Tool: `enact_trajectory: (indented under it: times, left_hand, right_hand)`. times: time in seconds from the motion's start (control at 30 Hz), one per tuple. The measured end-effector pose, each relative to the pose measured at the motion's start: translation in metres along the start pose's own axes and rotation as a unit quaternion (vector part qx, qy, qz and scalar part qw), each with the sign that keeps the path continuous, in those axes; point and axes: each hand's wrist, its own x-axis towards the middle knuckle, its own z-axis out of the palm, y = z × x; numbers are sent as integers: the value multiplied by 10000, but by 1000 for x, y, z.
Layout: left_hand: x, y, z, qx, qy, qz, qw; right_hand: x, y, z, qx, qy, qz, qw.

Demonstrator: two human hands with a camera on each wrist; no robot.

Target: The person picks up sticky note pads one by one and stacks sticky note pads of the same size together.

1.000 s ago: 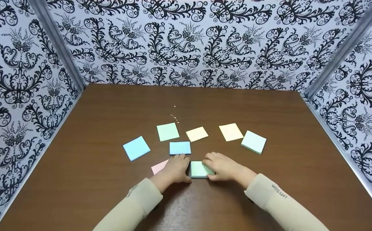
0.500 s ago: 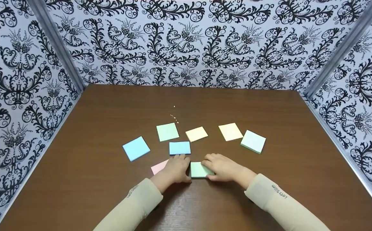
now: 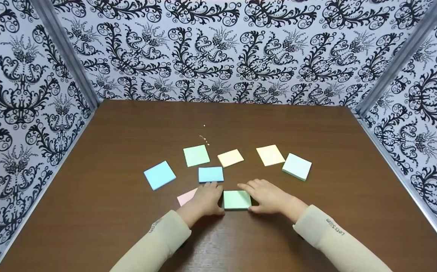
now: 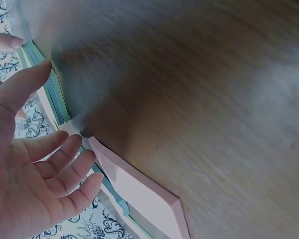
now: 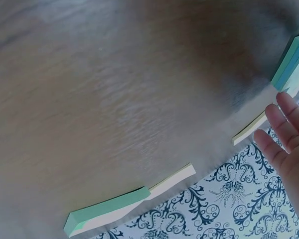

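Observation:
A small stack of sticky note pads (image 3: 237, 200), green on top with green and blue layers at its side, lies between my two hands. My left hand (image 3: 206, 198) is at the stack's left side, its fingers loosely bent in the left wrist view and holding nothing. It partly hides a pink sticky note pad (image 4: 139, 191). My right hand (image 3: 269, 197) is at the stack's right edge, thumb and fingers spread apart. Whether its thumb touches the stack I cannot tell. Just beyond my left fingertips lies a blue rectangular pad (image 3: 211, 174).
Farther out on the brown table (image 3: 128, 226) lie a blue square pad (image 3: 160, 175), a green pad (image 3: 196, 155), a small yellow pad (image 3: 231, 158), a larger yellow pad (image 3: 270, 155) and a thicker pale green pad (image 3: 297, 166). Small light crumbs (image 3: 204, 139) are scattered behind. Patterned walls (image 3: 218, 56) enclose the table.
My right hand has loosened from the stack and drawn slightly right, uncovering its green top. The top layer now lines up with those beneath. My left hand stays in place.

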Motion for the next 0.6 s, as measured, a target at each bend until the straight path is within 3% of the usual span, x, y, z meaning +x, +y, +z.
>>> enact_trajectory:
  times: [0.6]
  left_hand:
    - [-1,-1,3,-1,200,77,9998]
  right_hand:
    - [1,1,5,-29,148,-70,9999]
